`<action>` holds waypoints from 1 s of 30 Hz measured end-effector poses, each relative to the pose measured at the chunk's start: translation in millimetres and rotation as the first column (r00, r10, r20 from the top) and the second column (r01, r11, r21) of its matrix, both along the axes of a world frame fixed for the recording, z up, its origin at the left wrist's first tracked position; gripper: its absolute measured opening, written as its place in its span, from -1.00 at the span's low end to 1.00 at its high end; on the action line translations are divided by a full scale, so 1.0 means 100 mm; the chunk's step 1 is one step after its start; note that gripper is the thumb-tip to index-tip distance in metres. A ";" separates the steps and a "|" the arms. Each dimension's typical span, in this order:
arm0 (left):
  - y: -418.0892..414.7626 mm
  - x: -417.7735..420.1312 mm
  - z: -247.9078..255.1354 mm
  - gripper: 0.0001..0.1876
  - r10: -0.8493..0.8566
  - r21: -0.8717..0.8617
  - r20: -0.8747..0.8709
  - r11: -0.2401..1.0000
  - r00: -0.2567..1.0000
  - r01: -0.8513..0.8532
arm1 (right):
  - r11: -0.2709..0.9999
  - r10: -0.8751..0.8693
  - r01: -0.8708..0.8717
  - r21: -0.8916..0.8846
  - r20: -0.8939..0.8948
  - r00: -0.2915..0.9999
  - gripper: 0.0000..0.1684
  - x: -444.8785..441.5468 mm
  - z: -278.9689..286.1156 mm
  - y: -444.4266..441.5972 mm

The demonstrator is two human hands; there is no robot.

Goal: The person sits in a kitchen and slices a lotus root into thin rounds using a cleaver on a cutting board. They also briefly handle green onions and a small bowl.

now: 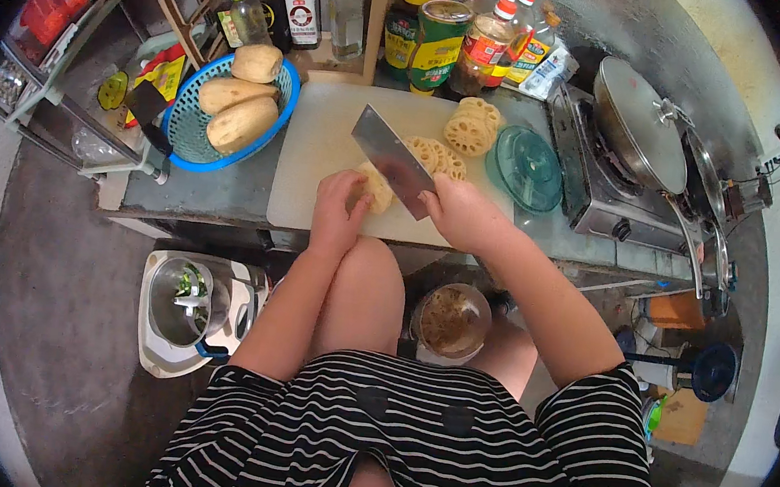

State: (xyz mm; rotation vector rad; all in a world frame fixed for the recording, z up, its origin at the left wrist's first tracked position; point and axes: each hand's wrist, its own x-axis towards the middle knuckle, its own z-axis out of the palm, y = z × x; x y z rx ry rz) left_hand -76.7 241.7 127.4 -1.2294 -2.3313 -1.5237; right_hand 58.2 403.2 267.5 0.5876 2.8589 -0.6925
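My right hand [467, 212] grips a broad-bladed cleaver [391, 159], its blade standing over the white cutting board [317, 124]. My left hand [339, 203] holds the uncut piece of lotus root [375, 189] on the board, just left of the blade. Right behind the cleaver lies a row of cut lotus root slices [440, 157], partly hidden by the blade. A stack of more slices [473, 126] sits at the board's far right. Several whole peeled lotus roots [243, 124] rest in a blue plastic basket [186, 129] to the left.
A teal plastic lid [525, 168] lies right of the board, beside a gas stove [591, 199] bearing a lidded pan [641, 123]. Sauce bottles [444, 44] line the back. Below the counter are a metal pot [170, 300] with chopped greens and a bowl [453, 320] near my legs.
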 end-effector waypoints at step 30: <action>0.08 0.01 -0.04 -0.62 0.010 0.072 0.011 0.997 1.000 -0.010 | 1.000 0.009 -0.010 -0.026 -0.050 0.999 -0.67 0.14 0.08 0.06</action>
